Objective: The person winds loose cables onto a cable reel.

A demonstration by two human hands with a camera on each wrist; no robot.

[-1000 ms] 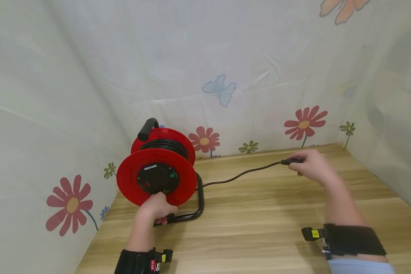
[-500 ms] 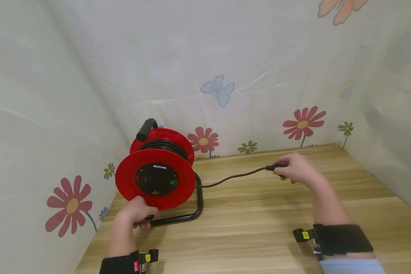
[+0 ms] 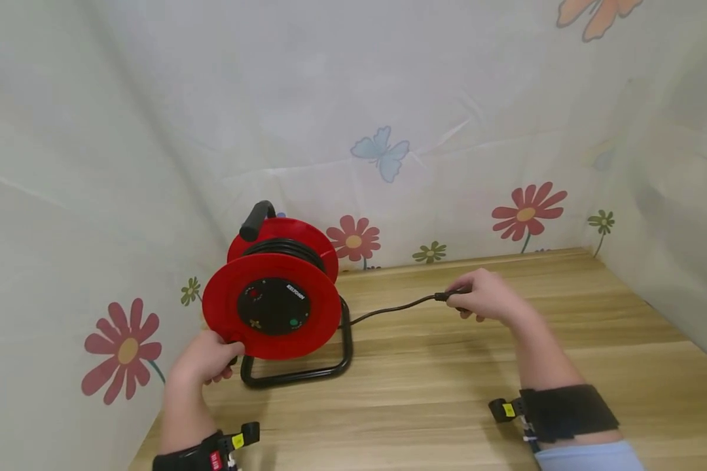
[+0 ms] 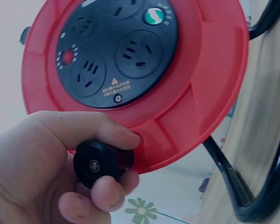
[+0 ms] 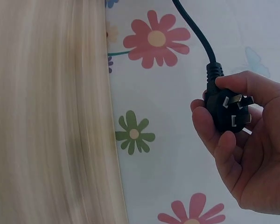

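Near the wooden bench's (image 3: pixel 448 386) back-left corner, the left hand (image 3: pixel 203 356) is pinching the black winding knob (image 4: pixel 97 162) of the red plastic cable reel (image 3: pixel 273 307) while the right hand (image 3: pixel 488 297) is gripping its black three-pin plug (image 5: pixel 229 111), so uneven tension could probably tip the reel.

- Ahead of the left hand (image 3: pixel 203 356), whose fingers (image 4: pixel 107 193) gripped the crank knob (image 4: pixel 97 162), the red reel (image 3: pixel 271 304) and its black frame (image 3: pixel 306 369) blocked the way.
- Left of those fingers, the flowered wall sheet (image 3: pixel 94 216) stood close.
- Between both hands, the cable (image 3: pixel 389 307) crossed low over the table (image 3: pixel 436 386).
- Beyond the right hand (image 3: pixel 489 297), which held the plug (image 5: pixel 228 109), bare wood lay open up to the back sheet.
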